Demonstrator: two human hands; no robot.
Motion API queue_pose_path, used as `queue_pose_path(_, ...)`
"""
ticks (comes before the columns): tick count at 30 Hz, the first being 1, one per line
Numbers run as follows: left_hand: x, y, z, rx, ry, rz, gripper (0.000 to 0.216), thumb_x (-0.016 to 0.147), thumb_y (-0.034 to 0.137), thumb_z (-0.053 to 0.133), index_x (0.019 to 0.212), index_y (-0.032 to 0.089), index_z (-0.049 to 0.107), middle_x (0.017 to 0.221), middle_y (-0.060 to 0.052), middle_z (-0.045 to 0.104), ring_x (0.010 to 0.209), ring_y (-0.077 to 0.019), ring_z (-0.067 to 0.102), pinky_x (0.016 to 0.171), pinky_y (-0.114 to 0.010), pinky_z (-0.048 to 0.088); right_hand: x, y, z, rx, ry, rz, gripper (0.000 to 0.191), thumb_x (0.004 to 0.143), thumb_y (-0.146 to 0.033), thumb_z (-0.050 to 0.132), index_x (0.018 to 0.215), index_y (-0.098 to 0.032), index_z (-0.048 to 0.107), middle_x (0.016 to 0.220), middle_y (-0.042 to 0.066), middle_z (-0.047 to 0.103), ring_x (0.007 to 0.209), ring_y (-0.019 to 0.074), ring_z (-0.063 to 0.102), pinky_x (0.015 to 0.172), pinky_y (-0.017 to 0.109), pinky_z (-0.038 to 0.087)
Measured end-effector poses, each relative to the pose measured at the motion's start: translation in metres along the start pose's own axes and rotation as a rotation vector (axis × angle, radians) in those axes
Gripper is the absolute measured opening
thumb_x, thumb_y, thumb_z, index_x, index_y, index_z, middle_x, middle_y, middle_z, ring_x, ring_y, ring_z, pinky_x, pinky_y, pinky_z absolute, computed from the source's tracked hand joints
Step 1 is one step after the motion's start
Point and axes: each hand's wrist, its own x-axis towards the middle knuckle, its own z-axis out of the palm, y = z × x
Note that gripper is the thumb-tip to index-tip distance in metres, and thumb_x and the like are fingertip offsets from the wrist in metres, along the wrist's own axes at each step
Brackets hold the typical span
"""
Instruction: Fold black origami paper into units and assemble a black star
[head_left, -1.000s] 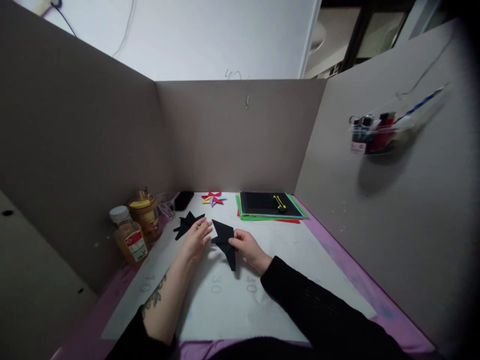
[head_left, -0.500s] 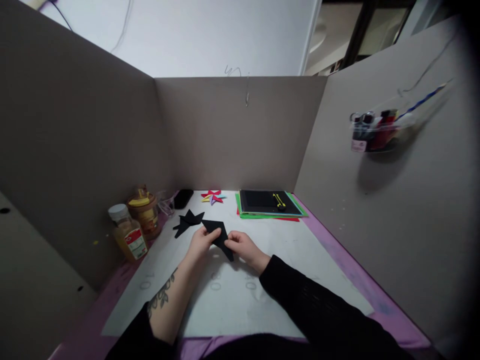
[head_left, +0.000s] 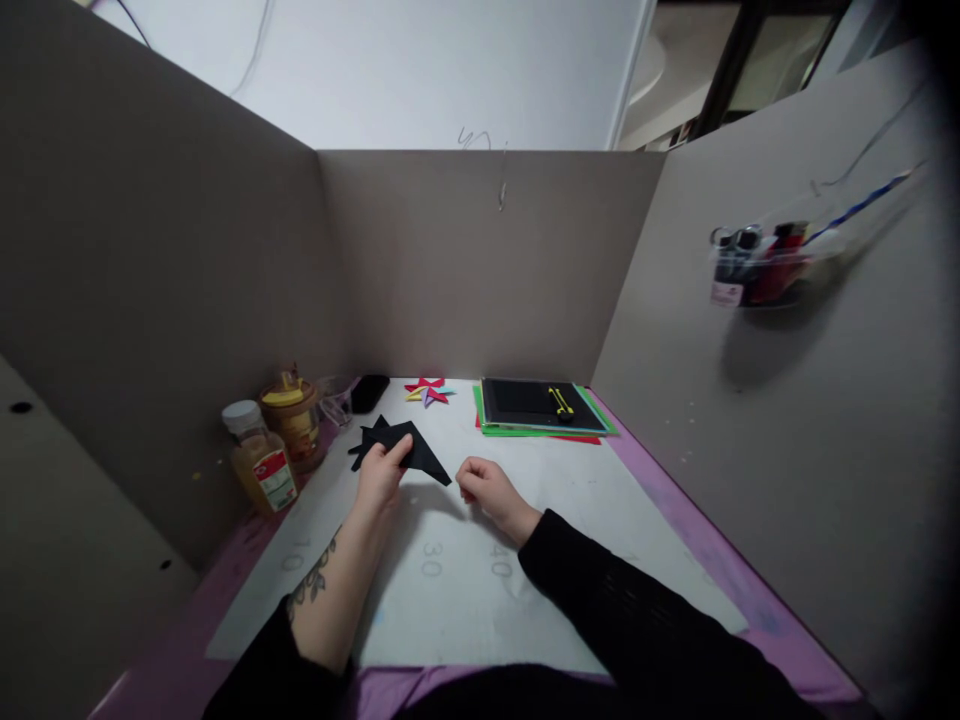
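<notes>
My left hand pinches a folded black paper piece by its left end and holds it just above the white mat, over other black folded pieces that lie behind it. My right hand rests on the mat to the right of the piece, fingers loosely curled, with nothing in it. A small red, yellow and purple paper star lies farther back.
A stack of coloured paper sheets with a black sheet on top sits at the back right. Two jars and a black object stand at the left. Cardboard walls enclose the desk; a pen holder hangs on the right wall.
The right hand let go of the black piece. The left hand took it and carried it left and back toward the other black pieces.
</notes>
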Motion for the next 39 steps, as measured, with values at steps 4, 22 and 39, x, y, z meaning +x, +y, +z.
queue_pose_path(4, -0.014, -0.003, 0.007, 0.119, -0.174, -0.035, 0.031, 0.052, 0.030, 0.082, 0.072, 0.013, 0.066, 0.071, -0.004, 0.069, 0.066, -0.0173, 0.063, 0.064, -0.028, 0.049, 0.001, 0.001, -0.001, 0.004, 0.016, -0.036, 0.029, 0.078, -0.036, 0.055, 0.058, -0.019, 0.044, 0.046, -0.006, 0.046, 0.043, 0.0083, 0.039, 0.046, 0.022, 0.030)
queue_pose_path(22, -0.010, -0.003, 0.002, 0.338, -0.145, 0.037, 0.033, 0.060, 0.047, 0.075, 0.069, 0.016, 0.068, 0.061, -0.001, 0.059, 0.059, -0.0125, 0.052, 0.053, -0.021, 0.032, -0.002, -0.004, 0.001, 0.022, -0.043, -0.028, 0.025, 0.071, -0.027, 0.056, 0.056, -0.020, 0.037, 0.050, -0.007, 0.037, 0.047, 0.0081, 0.031, 0.047, 0.023, 0.024)
queue_pose_path(39, -0.028, -0.023, 0.014, 0.275, -0.453, -0.103, 0.035, 0.054, 0.037, 0.082, 0.072, 0.011, 0.068, 0.067, -0.005, 0.065, 0.059, -0.0151, 0.057, 0.058, -0.025, 0.040, 0.002, 0.002, 0.001, -0.009, 0.041, -0.030, 0.023, 0.071, -0.028, 0.057, 0.056, -0.019, 0.042, 0.050, -0.006, 0.041, 0.048, 0.0086, 0.036, 0.048, 0.022, 0.028)
